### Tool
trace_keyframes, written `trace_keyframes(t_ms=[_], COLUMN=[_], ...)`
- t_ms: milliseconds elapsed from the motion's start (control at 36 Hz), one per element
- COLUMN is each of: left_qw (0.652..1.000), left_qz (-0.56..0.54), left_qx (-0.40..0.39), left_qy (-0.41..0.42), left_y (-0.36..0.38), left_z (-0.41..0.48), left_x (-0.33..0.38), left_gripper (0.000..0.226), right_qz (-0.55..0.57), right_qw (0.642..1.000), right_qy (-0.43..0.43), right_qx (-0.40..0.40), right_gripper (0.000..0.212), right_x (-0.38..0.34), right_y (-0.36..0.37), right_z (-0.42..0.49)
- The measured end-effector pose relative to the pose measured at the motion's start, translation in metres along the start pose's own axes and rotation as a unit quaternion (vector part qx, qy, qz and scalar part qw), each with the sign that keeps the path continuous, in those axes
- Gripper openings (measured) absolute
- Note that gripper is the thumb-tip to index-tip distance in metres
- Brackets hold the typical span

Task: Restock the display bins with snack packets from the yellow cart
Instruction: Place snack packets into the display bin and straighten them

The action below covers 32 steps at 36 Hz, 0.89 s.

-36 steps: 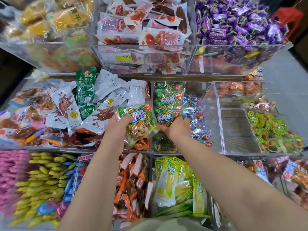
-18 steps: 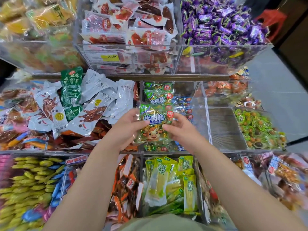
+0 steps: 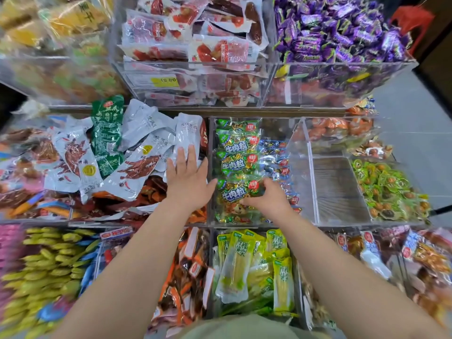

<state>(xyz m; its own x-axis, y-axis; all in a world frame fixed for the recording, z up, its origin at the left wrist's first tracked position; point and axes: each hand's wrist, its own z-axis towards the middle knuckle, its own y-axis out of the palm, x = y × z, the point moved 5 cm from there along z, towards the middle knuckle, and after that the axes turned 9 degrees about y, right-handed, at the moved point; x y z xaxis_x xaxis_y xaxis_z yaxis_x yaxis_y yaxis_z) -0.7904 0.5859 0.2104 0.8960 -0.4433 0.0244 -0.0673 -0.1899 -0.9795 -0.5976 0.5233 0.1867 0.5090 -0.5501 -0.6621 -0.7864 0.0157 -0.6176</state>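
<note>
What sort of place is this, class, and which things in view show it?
Probably a shop's loose-snack display: tiered clear bins packed with packaged snacks, a yellow price label on one bin's front, and the right hand holding a green snack packet in a bin.

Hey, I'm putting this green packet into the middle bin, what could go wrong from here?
One: the green packet held by your right hand sits on small loose sweets, so it may slide forward once released. Two: your left hand is open over heaped white packets beside that bin; a brush might tip one into the green row.
</note>
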Motion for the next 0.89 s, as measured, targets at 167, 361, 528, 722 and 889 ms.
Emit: trace_keyframes(t_ms=[167, 361, 528, 722, 889], left_qw=[0.998, 0.995, 0.98, 0.979, 0.982], left_qz=[-0.044, -0.054, 0.053, 0.053, 0.062], left_qx=[0.043, 0.074, 0.033, -0.066, -0.07], left_qy=[0.012, 0.047, 0.191, 0.186, 0.166], left_y=[-0.003, -0.019, -0.035, -0.02, -0.019], left_z=[-0.004, -0.002, 0.027, 0.043, 0.041], left_x=[0.0, 0.008, 0.045, 0.053, 0.061], left_gripper=[0.076, 0.105, 0.119, 0.121, 0.122], right_qz=[0.114, 0.146, -0.05, 0.202, 0.312], right_qw=[0.989, 0.984, 0.989, 0.974, 0.947], right_qy=[-0.088, -0.103, -0.132, 0.013, 0.054], right_qx=[0.021, -0.013, -0.037, -0.099, -0.057], right_gripper=[0.045, 0.053, 0.082, 0.09, 0.061], right_x=[-0.01, -0.016, -0.013, 0.007, -0.011], right_y=[-0.004, -0.002, 0.012, -0.003, -0.02], right_z=[0.0, 0.006, 0.009, 0.03, 0.051])
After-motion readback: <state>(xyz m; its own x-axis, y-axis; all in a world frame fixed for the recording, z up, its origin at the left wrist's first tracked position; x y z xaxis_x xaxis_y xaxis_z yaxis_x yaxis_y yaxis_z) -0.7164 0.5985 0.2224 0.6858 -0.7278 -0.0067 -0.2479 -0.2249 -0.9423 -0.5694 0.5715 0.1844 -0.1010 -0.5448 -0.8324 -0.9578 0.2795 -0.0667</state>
